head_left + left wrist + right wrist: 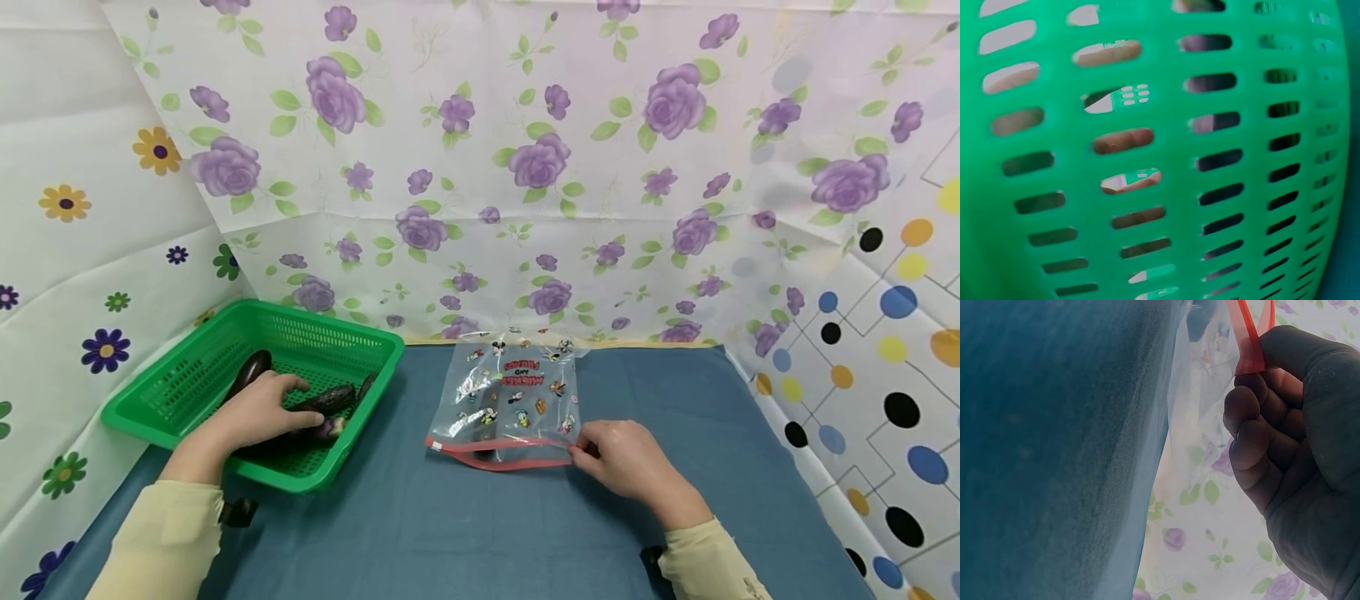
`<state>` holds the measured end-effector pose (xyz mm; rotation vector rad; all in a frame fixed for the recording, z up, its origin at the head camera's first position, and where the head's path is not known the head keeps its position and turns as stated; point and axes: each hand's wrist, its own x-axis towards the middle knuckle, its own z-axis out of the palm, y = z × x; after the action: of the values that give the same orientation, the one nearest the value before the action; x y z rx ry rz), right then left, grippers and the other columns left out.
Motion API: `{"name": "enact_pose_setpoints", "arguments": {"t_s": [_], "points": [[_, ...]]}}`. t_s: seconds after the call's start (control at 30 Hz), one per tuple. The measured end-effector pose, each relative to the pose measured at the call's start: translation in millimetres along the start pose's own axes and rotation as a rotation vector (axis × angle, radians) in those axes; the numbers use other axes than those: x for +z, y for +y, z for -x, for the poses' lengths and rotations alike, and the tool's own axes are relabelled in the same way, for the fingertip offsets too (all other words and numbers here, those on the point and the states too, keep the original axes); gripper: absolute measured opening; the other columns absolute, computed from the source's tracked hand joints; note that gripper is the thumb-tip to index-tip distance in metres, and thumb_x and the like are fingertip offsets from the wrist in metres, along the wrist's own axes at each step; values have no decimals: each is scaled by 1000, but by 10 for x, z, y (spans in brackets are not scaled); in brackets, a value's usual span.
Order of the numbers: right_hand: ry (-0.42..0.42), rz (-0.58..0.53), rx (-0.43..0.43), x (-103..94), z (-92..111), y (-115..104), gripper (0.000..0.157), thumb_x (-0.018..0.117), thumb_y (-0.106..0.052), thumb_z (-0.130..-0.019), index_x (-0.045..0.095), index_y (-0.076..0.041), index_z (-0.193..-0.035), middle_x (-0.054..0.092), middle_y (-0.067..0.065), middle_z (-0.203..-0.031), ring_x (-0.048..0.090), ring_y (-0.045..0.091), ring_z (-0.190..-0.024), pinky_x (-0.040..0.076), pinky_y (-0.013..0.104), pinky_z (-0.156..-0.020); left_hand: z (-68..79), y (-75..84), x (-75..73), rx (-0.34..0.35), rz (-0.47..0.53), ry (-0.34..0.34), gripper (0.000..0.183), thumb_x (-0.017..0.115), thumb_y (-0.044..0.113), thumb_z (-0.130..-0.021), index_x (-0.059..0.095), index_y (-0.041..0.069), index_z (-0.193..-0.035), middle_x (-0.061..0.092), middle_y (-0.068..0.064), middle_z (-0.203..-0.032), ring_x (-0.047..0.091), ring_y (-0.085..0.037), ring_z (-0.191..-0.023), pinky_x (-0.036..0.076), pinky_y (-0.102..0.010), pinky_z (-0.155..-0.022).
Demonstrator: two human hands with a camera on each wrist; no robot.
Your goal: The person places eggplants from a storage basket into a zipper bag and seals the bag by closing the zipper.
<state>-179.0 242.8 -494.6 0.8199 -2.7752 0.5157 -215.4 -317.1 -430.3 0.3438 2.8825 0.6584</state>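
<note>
In the head view my left hand (258,411) reaches into a green plastic basket (360,333), thumb and index finger spread over dark purple eggplants. One eggplant (251,369) lies behind the hand and another (333,400) is by the fingertips; the remaining fingers are hidden. A clear zip bag (517,400) with cartoon prints lies on the table, its red zip edge parted toward me. A dark long shape shows through the plastic. My right hand (626,462) pinches the right end of the red zip strip (1249,347) between thumb and curled fingers.
The basket's slotted wall (1172,150) fills the left wrist view. A blue cloth (465,533) covers the table. Flowered sheets (480,167) hang behind and at the left, and a dotted sheet (885,417) stands at the right.
</note>
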Motion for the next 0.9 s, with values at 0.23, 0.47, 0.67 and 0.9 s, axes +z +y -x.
{"name": "enact_pose_setpoints", "arguments": {"t_s": [0.23,0.47,0.67,0.9], "points": [[5,-3,-6,7,4,4,29,86,-16,-98,67,-27,-78,53,-19,-68,42,-6,-56,40,25,-55,10,-24,18,17,-31,-50,75,90,42,-95,66,-11,-142,63,-35,-139,54,-60,-133,53,-69,-98],[7,-6,-1,11,4,6,29,86,-17,-98,67,-27,-78,53,-19,-69,42,-6,-56,41,25,-55,1,-43,12,28,-47,-70,70,95,35,-90,69,-9,-138,65,-34,-136,57,-59,-128,54,-67,-96],[3,0,3,11,4,5,30,86,-17,-98,66,-28,-78,52,-19,-68,41,-5,-56,40,25,-55,0,-75,0,25,-49,-85,69,97,30,-86,69,-8,-137,67,-34,-131,65,-52,-115,58,-63,-88],[-1,3,7,8,4,5,31,86,-17,-98,65,-28,-77,52,-19,-67,41,-5,-55,40,25,-55,18,-73,-18,-26,-66,-103,63,98,28,-85,67,-11,-124,68,-26,-116,67,-41,-103,59,-58,-83]]}}
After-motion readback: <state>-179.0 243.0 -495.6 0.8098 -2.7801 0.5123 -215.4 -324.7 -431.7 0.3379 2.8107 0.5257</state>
